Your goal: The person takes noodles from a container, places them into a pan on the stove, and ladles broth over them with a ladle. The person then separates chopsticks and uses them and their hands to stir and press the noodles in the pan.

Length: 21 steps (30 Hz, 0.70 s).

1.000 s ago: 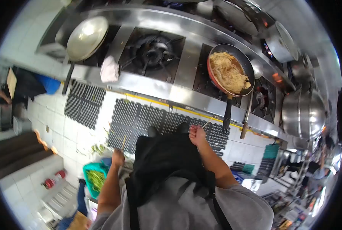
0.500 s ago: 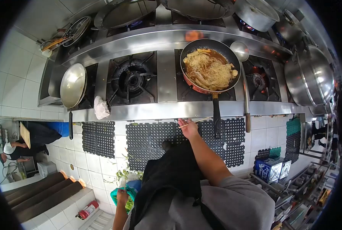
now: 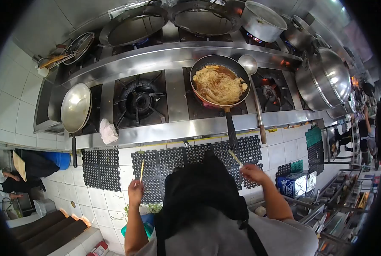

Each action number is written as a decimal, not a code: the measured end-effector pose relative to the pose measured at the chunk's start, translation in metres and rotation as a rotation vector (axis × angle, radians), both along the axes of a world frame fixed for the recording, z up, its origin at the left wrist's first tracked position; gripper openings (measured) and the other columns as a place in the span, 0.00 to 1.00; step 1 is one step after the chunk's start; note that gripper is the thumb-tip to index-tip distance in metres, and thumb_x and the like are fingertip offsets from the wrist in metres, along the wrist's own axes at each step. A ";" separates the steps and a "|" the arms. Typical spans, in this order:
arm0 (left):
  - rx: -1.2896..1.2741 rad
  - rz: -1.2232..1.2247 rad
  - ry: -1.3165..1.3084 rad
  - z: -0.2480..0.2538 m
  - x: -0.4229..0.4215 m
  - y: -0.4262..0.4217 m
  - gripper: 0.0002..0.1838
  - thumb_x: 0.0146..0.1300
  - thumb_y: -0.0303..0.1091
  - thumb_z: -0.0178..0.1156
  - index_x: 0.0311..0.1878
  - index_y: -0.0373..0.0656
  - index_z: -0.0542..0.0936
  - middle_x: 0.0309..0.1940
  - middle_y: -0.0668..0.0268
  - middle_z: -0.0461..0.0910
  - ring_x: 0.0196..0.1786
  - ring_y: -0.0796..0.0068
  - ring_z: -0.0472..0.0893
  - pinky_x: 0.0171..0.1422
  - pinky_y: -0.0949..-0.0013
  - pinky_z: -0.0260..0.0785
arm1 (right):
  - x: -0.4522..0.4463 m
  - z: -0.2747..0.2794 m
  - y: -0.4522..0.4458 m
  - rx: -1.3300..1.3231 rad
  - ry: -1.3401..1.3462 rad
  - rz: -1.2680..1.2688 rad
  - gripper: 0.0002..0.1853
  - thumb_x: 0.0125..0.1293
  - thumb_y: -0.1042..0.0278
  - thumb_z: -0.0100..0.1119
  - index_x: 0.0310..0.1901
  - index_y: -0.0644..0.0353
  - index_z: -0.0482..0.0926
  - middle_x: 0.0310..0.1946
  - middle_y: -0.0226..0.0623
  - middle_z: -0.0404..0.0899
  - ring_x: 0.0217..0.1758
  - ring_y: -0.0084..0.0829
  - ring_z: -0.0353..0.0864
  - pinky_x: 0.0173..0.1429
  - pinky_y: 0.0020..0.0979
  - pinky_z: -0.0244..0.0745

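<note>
My left hand is closed on a thin yellowish stick that points up, left of my black apron. On the other side, my right hand pinches a second thin light stick, which points up and to the left. Both hands are over the floor in front of the stove. Beyond the right hand a black frying pan holds noodles in brown sauce, and its dark handle sticks out over the stove's front edge. Neither hand touches the pan.
A long-handled ladle lies right of the pan. A pale pan and a crumpled cloth are at the stove's left. Woks and pots stand behind. Black mats cover part of the floor. A person is at far left.
My left hand has risen into fuller view with its stick upright. The right hand has moved right and away from the stove edge. The head view has shifted.
</note>
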<state>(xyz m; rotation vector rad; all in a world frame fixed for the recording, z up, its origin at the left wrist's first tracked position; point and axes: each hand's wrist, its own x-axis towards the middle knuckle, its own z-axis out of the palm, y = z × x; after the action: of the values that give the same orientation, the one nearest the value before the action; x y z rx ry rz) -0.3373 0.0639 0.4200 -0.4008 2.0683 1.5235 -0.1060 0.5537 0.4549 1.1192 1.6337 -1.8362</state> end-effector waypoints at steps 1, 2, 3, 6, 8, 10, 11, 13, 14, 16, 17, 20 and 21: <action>-0.010 -0.088 0.034 0.001 -0.012 0.018 0.02 0.62 0.27 0.56 0.34 0.41 0.74 0.19 0.70 0.72 0.20 0.84 0.69 0.22 0.79 0.59 | 0.010 0.014 0.018 0.105 -0.069 0.059 0.15 0.68 0.55 0.53 0.27 0.56 0.70 0.16 0.24 0.65 0.12 0.17 0.58 0.15 0.21 0.50; -0.019 -0.194 0.112 -0.016 -0.018 0.034 0.07 0.63 0.34 0.56 0.34 0.40 0.74 0.16 0.71 0.70 0.16 0.84 0.65 0.18 0.78 0.54 | 0.016 0.023 0.030 0.114 -0.074 0.074 0.15 0.68 0.55 0.53 0.27 0.56 0.70 0.16 0.24 0.65 0.12 0.17 0.58 0.15 0.21 0.50; -0.021 -0.166 -0.011 -0.008 -0.025 0.068 0.09 0.62 0.34 0.57 0.29 0.42 0.72 0.15 0.74 0.66 0.14 0.85 0.63 0.17 0.77 0.52 | 0.019 0.030 0.042 0.046 -0.037 -0.008 0.16 0.68 0.54 0.51 0.26 0.55 0.70 0.16 0.25 0.65 0.11 0.17 0.57 0.14 0.21 0.49; 0.398 0.201 -0.286 -0.024 -0.017 0.161 0.19 0.62 0.43 0.60 0.21 0.53 0.62 0.08 0.79 0.54 0.08 0.83 0.54 0.11 0.75 0.42 | 0.013 0.043 0.061 0.010 0.022 -0.090 0.15 0.68 0.56 0.51 0.27 0.56 0.70 0.15 0.22 0.64 0.13 0.16 0.59 0.15 0.21 0.50; 0.481 0.424 -0.503 -0.073 -0.011 0.213 0.19 0.65 0.49 0.54 0.23 0.52 0.62 0.08 0.74 0.55 0.07 0.79 0.55 0.09 0.73 0.44 | 0.014 0.033 0.072 0.116 -0.050 0.034 0.16 0.68 0.56 0.51 0.25 0.55 0.70 0.16 0.23 0.66 0.14 0.16 0.61 0.16 0.21 0.52; 0.635 0.500 -0.536 -0.119 -0.001 0.252 0.20 0.66 0.52 0.51 0.24 0.51 0.63 0.09 0.73 0.56 0.08 0.79 0.56 0.10 0.73 0.45 | 0.006 0.051 0.069 0.138 -0.143 0.153 0.17 0.67 0.54 0.52 0.24 0.55 0.71 0.17 0.24 0.68 0.15 0.17 0.62 0.17 0.21 0.54; 0.659 0.668 -0.538 -0.123 0.005 0.276 0.21 0.66 0.56 0.47 0.26 0.50 0.64 0.10 0.72 0.57 0.09 0.79 0.57 0.11 0.74 0.46 | 0.011 0.053 0.077 0.135 -0.187 0.251 0.18 0.67 0.54 0.52 0.24 0.56 0.72 0.17 0.24 0.68 0.16 0.17 0.63 0.19 0.21 0.56; 0.565 0.828 -0.551 -0.137 0.014 0.311 0.30 0.65 0.65 0.41 0.38 0.44 0.71 0.16 0.67 0.67 0.13 0.79 0.59 0.15 0.74 0.50 | 0.023 0.061 0.096 0.188 -0.218 0.380 0.18 0.67 0.53 0.52 0.25 0.58 0.73 0.17 0.24 0.68 0.19 0.16 0.64 0.23 0.22 0.58; 0.579 0.856 -0.565 -0.144 0.017 0.324 0.30 0.65 0.65 0.41 0.38 0.44 0.71 0.16 0.67 0.67 0.13 0.79 0.59 0.15 0.74 0.50 | 0.024 0.075 0.103 0.189 -0.232 0.443 0.18 0.67 0.53 0.52 0.25 0.59 0.74 0.17 0.23 0.68 0.20 0.16 0.64 0.24 0.22 0.59; 0.716 0.707 -0.570 -0.151 0.016 0.345 0.32 0.64 0.66 0.42 0.51 0.45 0.71 0.25 0.62 0.74 0.13 0.79 0.58 0.15 0.74 0.50 | 0.026 0.083 0.129 0.212 -0.319 0.519 0.19 0.67 0.53 0.52 0.26 0.60 0.75 0.17 0.24 0.68 0.20 0.17 0.64 0.25 0.22 0.59; 0.763 0.677 -0.558 -0.153 0.017 0.354 0.33 0.63 0.67 0.42 0.55 0.47 0.69 0.29 0.60 0.75 0.14 0.80 0.58 0.15 0.75 0.50 | 0.024 0.093 0.139 0.193 -0.375 0.529 0.19 0.67 0.53 0.53 0.26 0.60 0.75 0.17 0.24 0.68 0.20 0.16 0.64 0.24 0.22 0.59; 0.924 0.699 -0.518 -0.139 0.011 0.368 0.30 0.63 0.63 0.48 0.59 0.52 0.65 0.39 0.56 0.78 0.13 0.82 0.57 0.15 0.78 0.47 | 0.023 0.106 0.174 0.193 -0.444 0.593 0.18 0.67 0.53 0.53 0.26 0.59 0.75 0.17 0.24 0.68 0.19 0.17 0.63 0.23 0.21 0.58; 0.949 0.721 -0.518 -0.141 0.010 0.370 0.28 0.63 0.61 0.50 0.57 0.51 0.66 0.39 0.56 0.78 0.13 0.83 0.56 0.15 0.78 0.47 | 0.019 0.111 0.183 0.190 -0.458 0.605 0.18 0.67 0.53 0.53 0.26 0.59 0.75 0.17 0.24 0.68 0.19 0.17 0.63 0.23 0.21 0.57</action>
<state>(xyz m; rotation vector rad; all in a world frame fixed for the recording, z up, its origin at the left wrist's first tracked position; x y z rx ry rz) -0.3271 0.4336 0.2786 -1.0584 0.6631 2.2648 -0.0867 0.7368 0.5654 0.8936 1.6445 -0.9795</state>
